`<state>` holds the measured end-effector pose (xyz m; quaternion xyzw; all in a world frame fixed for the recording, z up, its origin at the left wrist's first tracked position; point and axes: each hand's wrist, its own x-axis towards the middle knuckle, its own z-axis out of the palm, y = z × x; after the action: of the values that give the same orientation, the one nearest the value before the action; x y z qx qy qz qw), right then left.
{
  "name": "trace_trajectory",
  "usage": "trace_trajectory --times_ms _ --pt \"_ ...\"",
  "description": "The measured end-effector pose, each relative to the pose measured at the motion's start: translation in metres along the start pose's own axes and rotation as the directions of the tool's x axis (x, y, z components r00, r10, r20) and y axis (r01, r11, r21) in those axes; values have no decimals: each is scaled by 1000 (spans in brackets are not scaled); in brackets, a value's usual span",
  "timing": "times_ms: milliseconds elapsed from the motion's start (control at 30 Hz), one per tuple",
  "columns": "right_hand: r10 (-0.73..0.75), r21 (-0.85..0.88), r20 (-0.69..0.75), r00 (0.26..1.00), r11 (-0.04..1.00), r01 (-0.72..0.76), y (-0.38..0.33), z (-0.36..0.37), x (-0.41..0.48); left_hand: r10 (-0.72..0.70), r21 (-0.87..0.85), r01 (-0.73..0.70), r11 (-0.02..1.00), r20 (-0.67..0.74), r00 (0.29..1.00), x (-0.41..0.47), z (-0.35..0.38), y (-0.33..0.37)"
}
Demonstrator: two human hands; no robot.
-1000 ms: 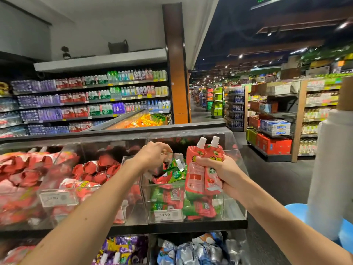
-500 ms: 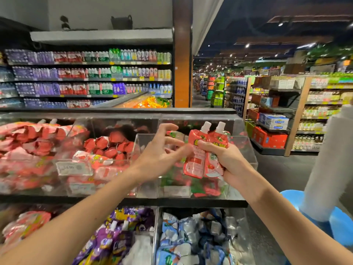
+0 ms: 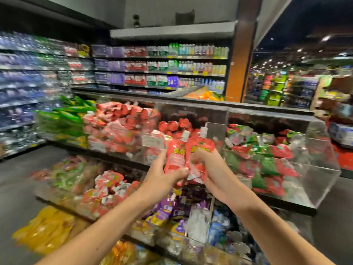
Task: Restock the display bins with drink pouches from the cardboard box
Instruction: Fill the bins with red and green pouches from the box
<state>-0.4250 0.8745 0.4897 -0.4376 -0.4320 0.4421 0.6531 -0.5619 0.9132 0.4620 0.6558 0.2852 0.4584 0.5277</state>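
Two red drink pouches with white caps are held upright in front of the display. My left hand [image 3: 162,173] grips the left pouch [image 3: 176,155] from the side, thumb across its lower end. My right hand [image 3: 208,169] grips the right pouch [image 3: 200,150]. Behind them clear acrylic bins hold stock: a bin of red pouches [image 3: 122,127] at the left, and a bin [image 3: 322,176] of red-and-green pouches [image 3: 267,150] at the right. The cardboard box is out of view.
Lower bins hold purple pouches [image 3: 168,209], blue-white pouches [image 3: 217,226] and red ones [image 3: 107,190]. Yellow packs [image 3: 45,228] lie at the lower left, green packs [image 3: 66,115] at the far left. Shelves of bottled drinks [image 3: 162,67] fill the back wall. An aisle opens to the right.
My left hand has left the right bin and taken hold of one of the two pouches. The camera has swung left, so the bins now sit farther right.
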Motion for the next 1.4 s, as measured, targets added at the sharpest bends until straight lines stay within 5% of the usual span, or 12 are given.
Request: trace_trajectory --times_ms 133,300,467,567,867,1000,1100,1400 --pt "54 -176 220 974 984 -15 23 30 -10 -86 -91 71 993 -161 983 -10 -25 -2" --pt "55 -207 215 975 978 -9 29 46 -10 -133 -134 112 985 -163 978 -3 -47 -8" --pt "49 -164 -24 999 985 -52 37 55 14 -112 -233 88 968 -90 990 32 -70 -17" --pt "-83 -304 -229 970 952 10 46 74 29 -104 -247 101 964 3 995 64 -86 -19" --pt "-126 -473 -298 946 881 -32 22 86 59 -178 -288 259 922 279 944 140 -99 -9" --pt "-418 -876 -322 849 473 -99 0 53 86 -167 -274 209 939 168 971 158 -97 -14" --pt "-454 -947 -315 834 210 -244 -6 34 116 -167 -251 202 947 153 974 170 -102 -18" --pt "-509 -907 -233 828 -193 -374 15 13 192 -45 -103 70 992 222 974 177 -118 -12"
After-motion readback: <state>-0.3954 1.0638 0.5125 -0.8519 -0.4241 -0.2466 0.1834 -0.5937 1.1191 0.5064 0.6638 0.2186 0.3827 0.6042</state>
